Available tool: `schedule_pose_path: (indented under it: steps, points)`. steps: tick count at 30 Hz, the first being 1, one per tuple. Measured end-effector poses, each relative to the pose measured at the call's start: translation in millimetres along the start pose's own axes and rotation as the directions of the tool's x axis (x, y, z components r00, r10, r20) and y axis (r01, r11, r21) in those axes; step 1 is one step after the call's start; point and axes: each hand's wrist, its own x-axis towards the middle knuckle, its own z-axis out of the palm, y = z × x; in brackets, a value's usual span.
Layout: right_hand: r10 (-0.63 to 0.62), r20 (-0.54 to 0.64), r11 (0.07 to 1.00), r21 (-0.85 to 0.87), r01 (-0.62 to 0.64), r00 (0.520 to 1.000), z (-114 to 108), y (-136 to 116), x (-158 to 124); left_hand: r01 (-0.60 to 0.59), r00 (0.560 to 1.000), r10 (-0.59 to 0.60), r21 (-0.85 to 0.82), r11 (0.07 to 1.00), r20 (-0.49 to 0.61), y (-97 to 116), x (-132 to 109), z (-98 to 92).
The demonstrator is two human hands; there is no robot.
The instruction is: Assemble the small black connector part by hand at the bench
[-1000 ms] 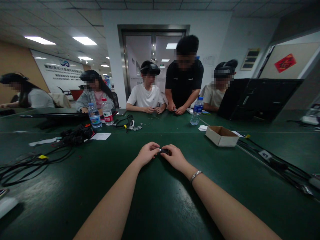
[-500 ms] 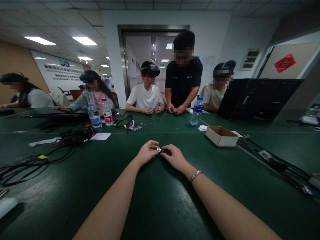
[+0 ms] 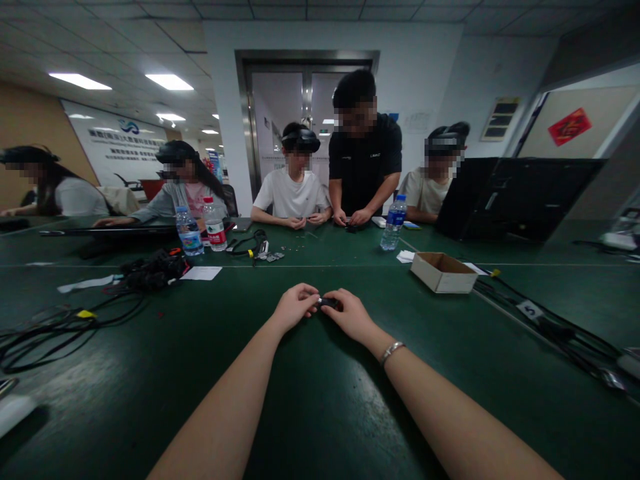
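Observation:
Between my two hands, just above the green table [image 3: 320,413], is a small dark stick-like object [image 3: 329,303] with a shiny silver end; its exact kind is too small to tell. My right hand [image 3: 354,317] is closed around its dark part, thumb and fingers pinching it from the right. The fingertips of my left hand [image 3: 295,309] are closed on the silver end from the left and cover most of it. A silver bracelet [image 3: 392,352] circles my right wrist.
An open cardboard box [image 3: 443,273] stands to the right, near a water bottle [image 3: 394,223] and black cables [image 3: 560,333]. On the left lie more cables [image 3: 65,333] and a heap of black gear [image 3: 153,272]. Several people sit or stand across the table.
My left fingers have closed in on the silver end, which shows less now. My right hand has hardly moved. The standing person across the table has leaned slightly left.

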Motion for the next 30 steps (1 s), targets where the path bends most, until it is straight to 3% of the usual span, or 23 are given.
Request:
schedule_pose_path:
  steps: [20,27,30]
  points:
    - [-0.014,-0.008,1.0,0.024,0.014,1.0,3.4,3.4,0.7,-0.061,0.993,0.073,-0.125,0.99,0.091,7.8,-8.4,-5.9]
    - [0.001,0.0,1.0,0.012,-0.001,1.0,1.8,-1.0,-0.1,-0.001,1.0,-0.001,-0.076,0.997,-0.015,6.0,-5.8,-2.5]
    - [-0.002,-0.004,1.0,0.011,0.002,1.0,1.8,-0.8,-0.2,0.01,1.0,-0.01,-0.013,1.0,-0.008,1.9,-2.5,-0.4]
